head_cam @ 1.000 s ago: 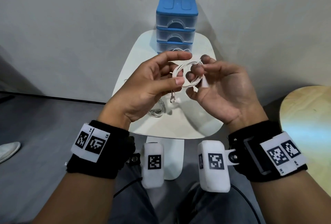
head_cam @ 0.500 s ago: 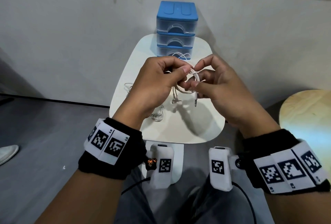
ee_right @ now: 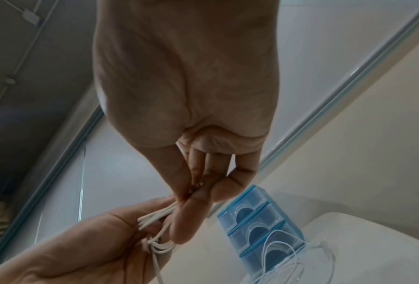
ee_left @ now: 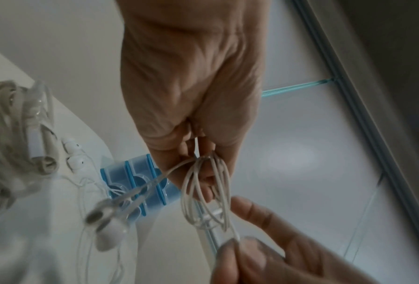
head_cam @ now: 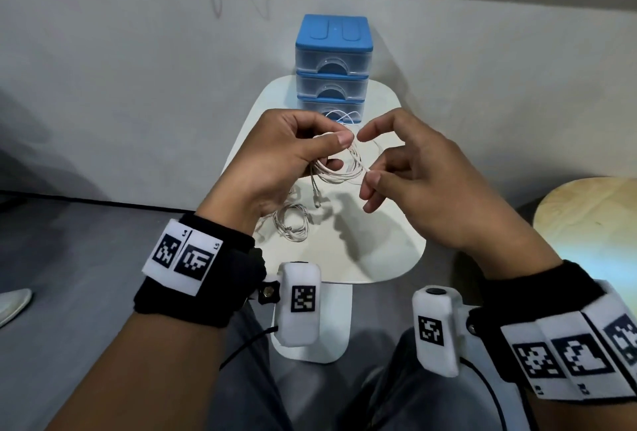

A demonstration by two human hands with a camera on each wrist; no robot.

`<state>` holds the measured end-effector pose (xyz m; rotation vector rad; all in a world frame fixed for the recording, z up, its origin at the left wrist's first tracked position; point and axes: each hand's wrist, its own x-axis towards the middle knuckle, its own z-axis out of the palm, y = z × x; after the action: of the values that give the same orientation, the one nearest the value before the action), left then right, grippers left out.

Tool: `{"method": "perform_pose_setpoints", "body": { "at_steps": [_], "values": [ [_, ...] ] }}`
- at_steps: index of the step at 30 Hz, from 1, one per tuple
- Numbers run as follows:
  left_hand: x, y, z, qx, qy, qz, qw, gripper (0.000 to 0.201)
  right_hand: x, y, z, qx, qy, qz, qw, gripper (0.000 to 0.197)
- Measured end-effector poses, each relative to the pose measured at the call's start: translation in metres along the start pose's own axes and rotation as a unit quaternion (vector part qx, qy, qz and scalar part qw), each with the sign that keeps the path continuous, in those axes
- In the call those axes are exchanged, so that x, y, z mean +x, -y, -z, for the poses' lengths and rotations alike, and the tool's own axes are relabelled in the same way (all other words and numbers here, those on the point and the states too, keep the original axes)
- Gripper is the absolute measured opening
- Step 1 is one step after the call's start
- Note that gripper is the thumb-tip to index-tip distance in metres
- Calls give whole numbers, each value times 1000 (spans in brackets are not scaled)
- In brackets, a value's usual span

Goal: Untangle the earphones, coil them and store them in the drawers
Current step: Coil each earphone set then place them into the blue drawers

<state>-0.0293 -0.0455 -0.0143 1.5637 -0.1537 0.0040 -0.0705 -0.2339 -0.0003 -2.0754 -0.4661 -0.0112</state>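
Note:
My left hand (head_cam: 303,154) pinches a coil of white earphone cable (head_cam: 339,168) between thumb and fingers above the white table (head_cam: 379,251). Its earbuds (ee_left: 106,228) dangle below the coil. My right hand (head_cam: 389,172) pinches the cable's loose end (ee_right: 194,189) beside the coil, index finger raised. The coil (ee_left: 206,196) shows as several loops in the left wrist view. A blue three-drawer unit (head_cam: 332,68) stands at the table's far edge, all drawers closed. Another coiled pair of earphones (head_cam: 291,222) lies on the table under my left hand. More loose white cable (head_cam: 341,117) lies against the bottom drawer.
A round wooden stool (head_cam: 589,220) stands to the right of the table. A grey wall rises right behind the drawers. Grey floor lies to the left, with a white shoe (head_cam: 13,303) at the frame's edge.
My hands drew closer, then parted slightly. The right hand went from holding the coil's rim to pinching the cable's end beside it, index finger lifted. The left hand keeps the coil.

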Motion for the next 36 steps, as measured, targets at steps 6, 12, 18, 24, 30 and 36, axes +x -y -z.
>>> {"method": "perform_pose_setpoints", "body": {
  "at_steps": [6,12,18,24,30,36],
  "values": [
    [2,-5,1,-5,-3,7,1000,9,-8,-4,8,21,7,-21,1000,30],
    [-1,-13,-6,77,22,-26,996,5,2,-5,7,-8,-26,-51,998,31],
    [-6,-18,-4,117,87,-29,989,12,22,0,5,-34,-56,-4,998,15],
    [-10,-5,-1,112,133,38,984,24,23,-23,9,-29,-72,-60,995,15],
    [-7,9,-2,172,151,92,969,25,23,-41,5,-25,-14,-146,989,10],
    [3,12,-8,270,175,129,938,21,31,-58,-6,-23,47,-215,975,6]
  ]
}}
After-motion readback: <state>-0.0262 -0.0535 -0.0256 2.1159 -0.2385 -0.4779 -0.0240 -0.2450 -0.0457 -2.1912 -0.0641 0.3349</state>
